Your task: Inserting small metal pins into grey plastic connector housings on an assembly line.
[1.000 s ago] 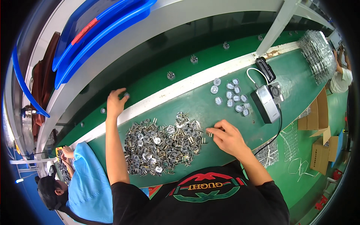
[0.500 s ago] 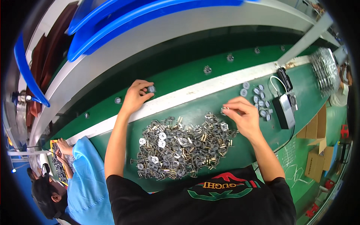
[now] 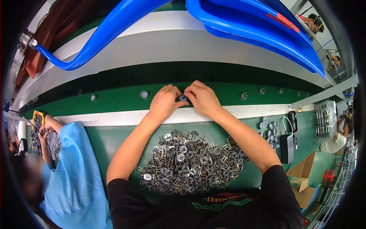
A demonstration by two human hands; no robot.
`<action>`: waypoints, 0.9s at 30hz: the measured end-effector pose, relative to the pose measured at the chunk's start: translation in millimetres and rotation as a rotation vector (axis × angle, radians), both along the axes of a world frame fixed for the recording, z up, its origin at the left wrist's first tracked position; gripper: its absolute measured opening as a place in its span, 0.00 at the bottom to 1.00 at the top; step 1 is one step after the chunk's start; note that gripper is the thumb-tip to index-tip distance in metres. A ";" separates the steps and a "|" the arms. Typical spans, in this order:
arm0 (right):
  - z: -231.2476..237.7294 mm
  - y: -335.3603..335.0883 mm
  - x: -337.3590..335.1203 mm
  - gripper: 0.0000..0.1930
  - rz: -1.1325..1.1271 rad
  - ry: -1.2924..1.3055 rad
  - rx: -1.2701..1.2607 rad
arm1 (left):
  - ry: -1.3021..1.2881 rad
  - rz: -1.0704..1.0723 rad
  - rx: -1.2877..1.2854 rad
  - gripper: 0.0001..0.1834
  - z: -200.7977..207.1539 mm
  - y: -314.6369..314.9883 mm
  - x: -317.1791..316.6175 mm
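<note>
Fingertip grip of left hand [image 3: 164, 100] and right hand [image 3: 203, 98] pinches a small grey part [image 3: 183, 98] between them, just beyond the white rail [image 3: 103, 119], near both alike, its long axis unclear.

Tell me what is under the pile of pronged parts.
Green tabletop shows around the pile and seems to run beneath it; anything else underneath is covered.
</note>
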State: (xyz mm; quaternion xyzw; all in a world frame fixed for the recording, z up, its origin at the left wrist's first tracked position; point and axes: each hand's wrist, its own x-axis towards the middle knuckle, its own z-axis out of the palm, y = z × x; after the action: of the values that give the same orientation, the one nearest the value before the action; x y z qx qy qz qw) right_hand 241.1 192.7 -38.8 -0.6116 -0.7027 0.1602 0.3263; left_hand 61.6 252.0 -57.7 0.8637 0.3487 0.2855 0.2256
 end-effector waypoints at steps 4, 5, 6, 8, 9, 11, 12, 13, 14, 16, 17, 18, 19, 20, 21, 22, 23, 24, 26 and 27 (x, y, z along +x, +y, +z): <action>-7.4 0.7 -5.2 0.06 0.008 -0.083 0.017 | 0.032 0.025 0.030 0.18 -4.5 1.3 3.2; -7.4 0.3 -5.7 0.06 0.004 -0.094 0.021 | 0.036 0.028 0.023 0.17 -1.8 -0.1 3.6; -8.2 -0.8 -4.7 0.06 0.008 -0.117 0.009 | 0.041 0.031 0.015 0.17 -0.7 -1.9 4.3; -5.8 -0.6 -1.5 0.06 0.009 -0.163 0.000 | 0.020 0.021 0.052 0.17 -5.9 -2.1 8.0; -7.6 -0.4 -1.6 0.07 0.010 -0.190 0.023 | 0.009 0.015 0.071 0.17 -7.1 -2.3 9.0; -13.2 -5.2 1.1 0.07 -0.013 -0.246 0.059 | 0.031 0.012 0.063 0.17 -2.9 -3.9 14.3; -14.7 -5.7 4.3 0.07 -0.016 -0.271 0.071 | 0.042 0.008 0.059 0.17 -0.5 -4.3 17.0; -14.7 -6.5 4.8 0.07 -0.016 -0.289 0.075 | 0.041 -0.017 0.048 0.17 0.5 -5.4 16.5; -13.9 -7.4 6.8 0.07 -0.019 -0.308 0.079 | 0.040 -0.044 0.037 0.17 2.5 -3.7 16.4; -3.2 -9.8 14.2 0.09 -0.019 -0.234 0.080 | 0.029 -0.086 0.009 0.19 2.7 -1.3 15.5; 5.3 -15.0 15.6 0.10 -0.018 -0.197 0.075 | 0.025 -0.089 0.024 0.21 5.9 -1.9 11.2; 15.3 -24.4 17.4 0.17 -0.066 -0.165 0.077 | -0.002 -0.073 -0.032 0.21 11.4 -3.6 5.9; 27.0 -33.7 21.8 0.17 0.010 -0.161 0.041 | -0.032 -0.045 -0.078 0.22 20.8 -1.6 -1.0; 37.4 -45.0 30.4 0.16 0.088 -0.156 0.006 | -0.006 -0.006 -0.013 0.22 25.0 6.1 -10.9; 41.0 -55.5 38.4 0.15 0.167 -0.151 -0.028 | 0.021 0.035 0.053 0.23 28.4 15.7 -22.1; 34.5 -64.9 42.9 0.12 0.307 -0.067 -0.128 | 0.021 0.058 0.042 0.24 35.1 23.7 -33.2; 30.6 -75.9 43.6 0.11 0.374 -0.081 -0.178 | 0.057 0.042 0.176 0.24 37.6 30.8 -41.1; 27.3 -86.5 42.4 0.10 0.442 -0.095 -0.229 | 0.116 0.016 0.198 0.25 35.2 35.4 -51.0; 26.6 -98.2 42.9 0.10 0.500 -0.092 -0.280 | 0.168 -0.017 0.100 0.25 33.4 38.2 -56.0; 28.2 -102.0 43.2 0.10 0.492 -0.071 -0.285 | 0.164 -0.024 -0.024 0.24 32.3 37.9 -56.4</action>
State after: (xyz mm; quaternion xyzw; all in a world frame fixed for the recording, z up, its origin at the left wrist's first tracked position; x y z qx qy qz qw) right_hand 284.3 90.7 -10.6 -0.4676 -0.8114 0.3102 0.1638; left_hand 5.2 289.9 -25.4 0.8855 0.3591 0.2069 0.2101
